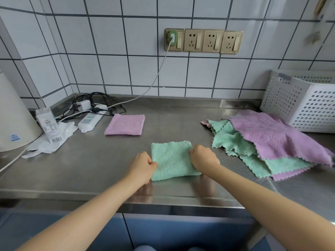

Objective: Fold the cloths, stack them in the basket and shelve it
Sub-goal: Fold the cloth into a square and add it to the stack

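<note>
Folding is the step in hand, as I read it: my left hand [143,164] pinches the left edge of the green cloth [173,160] and my right hand [203,156] grips its right edge, fingers curled into the fabric on both sides. That cloth lies folded to a small square on the steel tabletop [90,160], and I take it as my landmark. To finish it well I would press the layers flat, square the scalloped edges so no corner peeks out, and keep both grips even so the fold does not skew before lifting. A folded pink cloth [125,125] sits beyond the green cloth and to its left, apart from it. A loose heap of unfolded cloths [272,142], pink and green mixed, lies to the right of it, and the white perforated basket [308,105] stands beyond that heap, touching or nearly touching it; I cannot see inside it. Far left of the green cloth a small carton [48,125] carries a barcode and fine print too small for me to read, beside a power strip [90,119].
</note>
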Available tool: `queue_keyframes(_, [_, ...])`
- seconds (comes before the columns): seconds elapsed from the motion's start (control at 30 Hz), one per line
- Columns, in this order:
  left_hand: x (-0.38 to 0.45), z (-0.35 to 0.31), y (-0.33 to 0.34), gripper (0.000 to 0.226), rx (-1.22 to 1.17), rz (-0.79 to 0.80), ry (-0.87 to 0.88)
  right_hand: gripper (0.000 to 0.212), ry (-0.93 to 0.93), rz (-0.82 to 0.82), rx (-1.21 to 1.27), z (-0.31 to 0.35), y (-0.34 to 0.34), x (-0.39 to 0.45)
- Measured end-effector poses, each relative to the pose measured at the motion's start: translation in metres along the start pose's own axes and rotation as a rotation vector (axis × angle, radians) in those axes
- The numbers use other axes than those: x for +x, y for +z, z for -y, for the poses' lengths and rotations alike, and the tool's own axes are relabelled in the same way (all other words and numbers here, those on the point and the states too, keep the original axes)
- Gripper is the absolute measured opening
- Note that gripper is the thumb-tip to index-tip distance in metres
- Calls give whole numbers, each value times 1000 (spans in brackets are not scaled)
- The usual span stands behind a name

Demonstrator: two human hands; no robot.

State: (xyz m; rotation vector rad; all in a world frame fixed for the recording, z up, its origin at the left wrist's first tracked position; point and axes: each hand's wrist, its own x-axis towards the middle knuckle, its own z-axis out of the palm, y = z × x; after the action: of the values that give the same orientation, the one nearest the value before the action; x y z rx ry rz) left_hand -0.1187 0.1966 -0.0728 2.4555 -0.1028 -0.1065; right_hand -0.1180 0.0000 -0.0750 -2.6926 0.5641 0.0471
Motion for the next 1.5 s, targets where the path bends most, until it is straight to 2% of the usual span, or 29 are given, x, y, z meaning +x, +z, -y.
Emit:
queue_keyframes(0.07, [-4, 3, 3, 23, 154, -128, 146, 10, -40, -85, -44, -2, -4, -6])
queue_keyframes(0.13, [-9, 3, 7, 36, 223, -226, 386, 6, -191, -262, -204, -1, -5, -13])
queue_keyframes(0.2, [-6, 2, 14, 48, 239, -142, 569, 24, -410, -336, -239, 3, 2, -19])
queue_keyframes(0.23, [-2, 1, 18, 56, 260, -64, 610, 39, -519, -290, -228, 5, 7, -20])
queue_keyframes(0.3, [5, 3, 24, 54, 346, 53, 606, 65, -653, -160, -216, 5, 18, -21])
queue_keyframes(0.37, [7, 7, 24, 50, 409, 108, 583, 76, -644, -61, -220, -2, 22, -23])
queue_keyframes(0.43, [4, 17, 19, 50, 431, 148, 536, 71, -581, 15, -236, -17, 23, -25])
queue_keyframes(0.53, [1, 31, 8, 51, 420, 162, 452, 54, -519, 45, -259, -33, 16, -29])
queue_keyframes(0.63, [-3, 34, 4, 52, 388, 174, 388, 54, -466, 60, -241, -44, 13, -30])
queue_keyframes(0.73, [-9, 25, 2, 53, 242, 194, 332, 55, -447, 41, -223, -50, 17, -25])
queue_keyframes(0.8, [-9, 17, 0, 60, 40, 205, 287, 55, -441, 41, -213, -51, 19, -22])
queue_keyframes(0.87, [-6, 8, -1, 72, -307, 207, 173, 56, -445, 51, -201, -50, 22, -20])
queue_keyframes(0.97, [5, -3, -4, 84, -865, 84, -96, 67, -446, 56, -167, -51, 24, -18])
queue_keyframes(1.03, [9, -8, -6, 87, -1136, 102, -253, 59, -454, 39, -112, -48, 19, -23])
queue_keyframes(1.07, [9, -9, -6, 87, -1196, 141, -295, 53, -468, 19, -75, -45, 16, -26])
queue_keyframes(1.13, [9, -10, -6, 85, -1199, 199, -305, 48, -479, -25, 23, -37, 11, -31])
queue_keyframes(1.2, [10, -8, -7, 81, -1157, 182, -249, 50, -450, -25, 143, -32, 10, -33])
queue_keyframes(1.33, [26, -4, -25, 76, -1094, 126, -62, 72, -398, 62, 479, -11, 7, -21])
queue_keyframes(1.5, [75, 10, -60, 69, -1117, 66, 58, 78, -382, 144, 808, 42, -4, 14])
